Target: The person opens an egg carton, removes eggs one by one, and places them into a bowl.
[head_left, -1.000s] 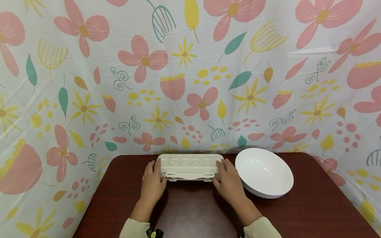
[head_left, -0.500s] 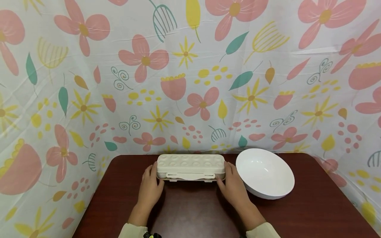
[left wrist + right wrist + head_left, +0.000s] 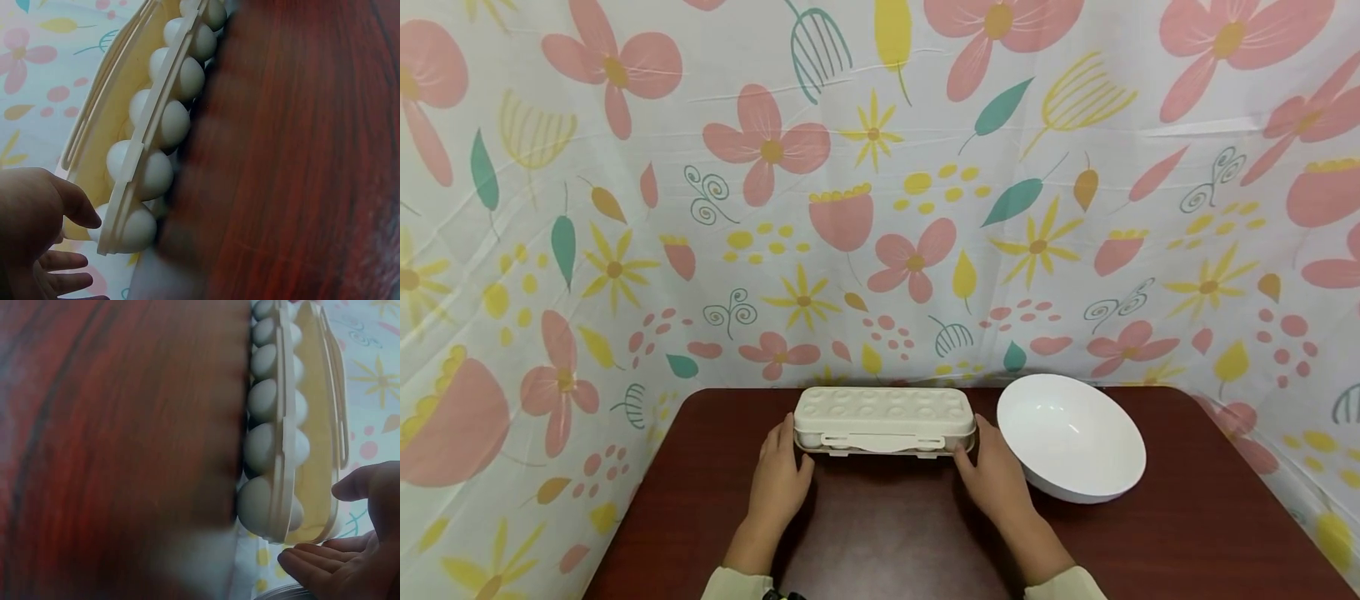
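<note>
A cream egg carton [image 3: 882, 414] with a dimpled lid stands near the back edge of the table. White eggs show below its front rim in the head view. In the left wrist view eggs [image 3: 164, 125] sit in a row along the rim, with the lid's inside behind them; the right wrist view shows eggs [image 3: 261, 400] from the other end. My left hand [image 3: 778, 475] is at the carton's left end, thumb near the front corner and other fingers extended. My right hand [image 3: 996, 475] is at the right end, with its fingers loosely straight. Neither hand visibly grips the carton.
A white bowl [image 3: 1071, 437] stands tilted on the dark red-brown table [image 3: 880, 533], close to the right hand. A flower-patterned cloth [image 3: 850, 208] hangs right behind the table's back edge and along its sides.
Both hands have moved slightly outward, from fingers on top of the lid to the carton's two ends. The carton and bowl keep about the same places.
</note>
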`<move>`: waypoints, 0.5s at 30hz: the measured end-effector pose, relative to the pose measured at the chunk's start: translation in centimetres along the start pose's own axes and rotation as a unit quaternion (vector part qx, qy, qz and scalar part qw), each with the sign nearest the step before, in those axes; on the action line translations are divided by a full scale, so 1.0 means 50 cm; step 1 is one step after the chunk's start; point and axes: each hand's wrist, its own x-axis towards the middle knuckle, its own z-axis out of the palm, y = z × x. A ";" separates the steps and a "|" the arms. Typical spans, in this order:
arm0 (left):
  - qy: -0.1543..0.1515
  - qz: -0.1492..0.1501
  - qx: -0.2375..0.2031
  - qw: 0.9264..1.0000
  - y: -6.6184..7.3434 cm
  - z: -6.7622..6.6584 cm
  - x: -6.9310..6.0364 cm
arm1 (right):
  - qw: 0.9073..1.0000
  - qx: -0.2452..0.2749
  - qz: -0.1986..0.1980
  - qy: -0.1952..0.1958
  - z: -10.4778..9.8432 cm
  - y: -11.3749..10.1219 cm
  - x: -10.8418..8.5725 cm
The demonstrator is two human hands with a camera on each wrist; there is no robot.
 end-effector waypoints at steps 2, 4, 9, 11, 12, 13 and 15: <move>0.001 0.000 -0.001 1.000 -0.001 0.001 -0.001 | 1.000 0.003 0.013 -0.013 0.000 0.000 -0.001; -0.003 -0.007 -0.002 1.000 -0.002 0.001 0.000 | 0.999 0.005 0.027 -0.027 0.000 0.001 0.000; -0.006 -0.012 0.001 1.000 -0.006 0.002 0.000 | 0.997 0.012 0.050 -0.050 0.000 0.004 0.002; -0.005 -0.013 -0.001 1.000 -0.007 0.003 0.001 | 0.997 0.015 0.055 -0.054 0.001 0.005 0.002; -0.006 -0.014 -0.001 1.000 -0.008 0.003 0.001 | 0.997 0.017 0.056 -0.056 0.001 0.005 0.003; -0.008 -0.017 0.000 1.000 -0.008 0.003 0.001 | 0.996 0.019 0.057 -0.058 0.001 0.006 0.003; -0.009 -0.019 0.001 1.000 -0.008 0.002 0.000 | 0.996 0.025 0.060 -0.060 0.001 0.006 0.003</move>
